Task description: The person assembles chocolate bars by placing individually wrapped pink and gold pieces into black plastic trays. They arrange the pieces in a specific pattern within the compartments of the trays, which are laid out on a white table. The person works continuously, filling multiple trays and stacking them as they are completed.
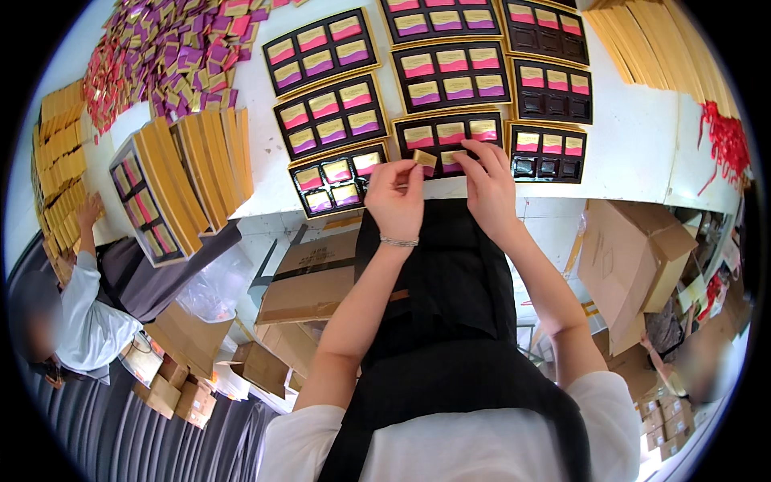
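Observation:
Right in front of me is a black six-compartment tray box [438,132] with a gold rim. Pink-and-gold wrapped pieces [450,133] fill its far row. My left hand [396,197] pinches a small gold wrapped piece [425,161], tilted over the near-left compartment. My right hand [491,189] has its fingers apart, fingertips touching the tray and a purple-and-gold piece [451,161] in the near middle compartment. The near-right compartment is partly hidden by that hand. Beside my left hand stands a filled tray box [335,178] with shiny clear film over it.
More filled tray boxes [451,75] stand beyond; those at right [550,152] have dark near rows. Loose wrapped pieces [185,60] heap at far left. Stacked boxes [210,161], gold lids [666,48], red ribbons [720,153] and cartons [630,257] surround me. Another person's arm [86,233] reaches in at left.

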### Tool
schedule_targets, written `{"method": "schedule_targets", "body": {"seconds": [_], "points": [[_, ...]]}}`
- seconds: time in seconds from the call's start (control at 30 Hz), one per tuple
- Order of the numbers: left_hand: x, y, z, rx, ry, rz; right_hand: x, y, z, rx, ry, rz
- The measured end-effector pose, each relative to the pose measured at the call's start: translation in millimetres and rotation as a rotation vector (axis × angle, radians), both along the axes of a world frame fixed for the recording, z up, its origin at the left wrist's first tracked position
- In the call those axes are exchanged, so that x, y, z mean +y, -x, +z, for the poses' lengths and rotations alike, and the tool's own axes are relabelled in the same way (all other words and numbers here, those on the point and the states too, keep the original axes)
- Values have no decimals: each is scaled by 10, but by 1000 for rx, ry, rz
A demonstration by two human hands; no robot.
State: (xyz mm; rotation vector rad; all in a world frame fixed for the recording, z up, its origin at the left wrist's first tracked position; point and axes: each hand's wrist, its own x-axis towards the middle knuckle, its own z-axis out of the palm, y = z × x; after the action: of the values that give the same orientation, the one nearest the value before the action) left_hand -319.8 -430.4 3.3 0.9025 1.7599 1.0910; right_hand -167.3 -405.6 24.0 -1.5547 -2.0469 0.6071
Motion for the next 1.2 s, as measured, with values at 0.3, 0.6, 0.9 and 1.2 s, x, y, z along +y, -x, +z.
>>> {"method": "schedule_targets", "body": {"seconds": [0.3, 0.6, 0.9, 1.2], "points": [[-74, 131, 145, 868, -278, -586, -317, -13, -169, -240, 55, 132], [-205, 81, 22, 1078, -105, -938, -402, -80, -240, -412, 129, 215], [1520, 657, 315, 1150, -253, -455, 1778, -72, 126, -101, -329, 63], [3586, 568, -207, 1036, -711, -549, 3530, 531, -730, -452, -313, -20]]}}
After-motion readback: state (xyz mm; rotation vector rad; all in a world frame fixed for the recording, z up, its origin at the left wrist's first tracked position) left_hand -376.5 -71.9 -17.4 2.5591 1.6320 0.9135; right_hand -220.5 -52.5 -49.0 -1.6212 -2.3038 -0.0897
